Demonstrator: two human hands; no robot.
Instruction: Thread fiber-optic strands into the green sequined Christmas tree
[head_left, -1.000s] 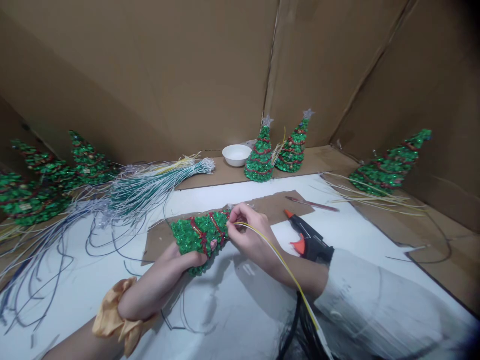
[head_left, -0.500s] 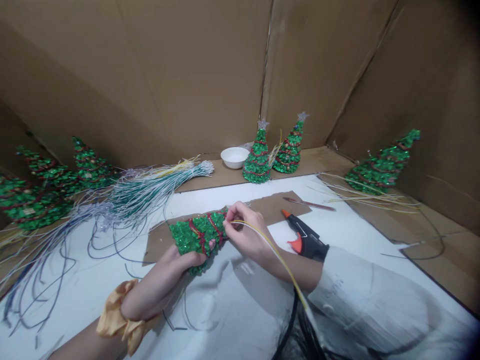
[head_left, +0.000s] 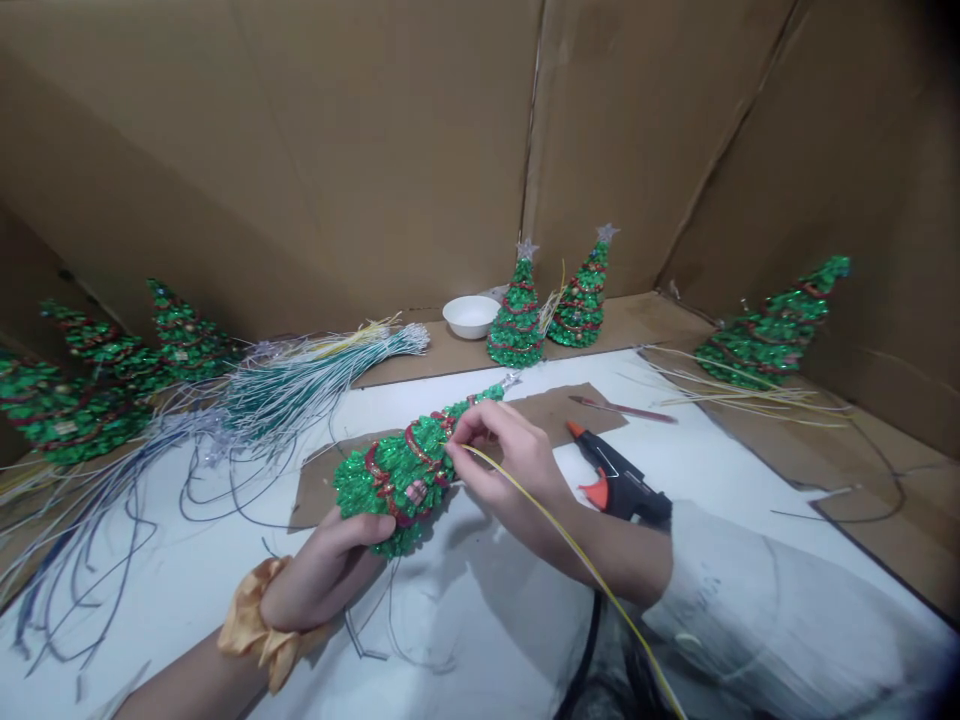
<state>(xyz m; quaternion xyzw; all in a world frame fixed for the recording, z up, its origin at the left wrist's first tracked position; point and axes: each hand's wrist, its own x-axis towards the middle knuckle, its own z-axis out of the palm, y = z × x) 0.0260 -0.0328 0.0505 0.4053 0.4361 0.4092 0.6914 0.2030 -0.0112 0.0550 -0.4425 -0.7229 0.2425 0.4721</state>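
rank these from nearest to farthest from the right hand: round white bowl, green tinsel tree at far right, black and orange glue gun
From the right hand:
1. black and orange glue gun, just to its right
2. round white bowl, beyond it at the back
3. green tinsel tree, far right

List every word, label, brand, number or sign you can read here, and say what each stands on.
No text can be read.
Sleeve: faint marks, too blurred to read.
Front left tree: pale patch, too small to read.
Glue gun and held tree: no legible lettering.
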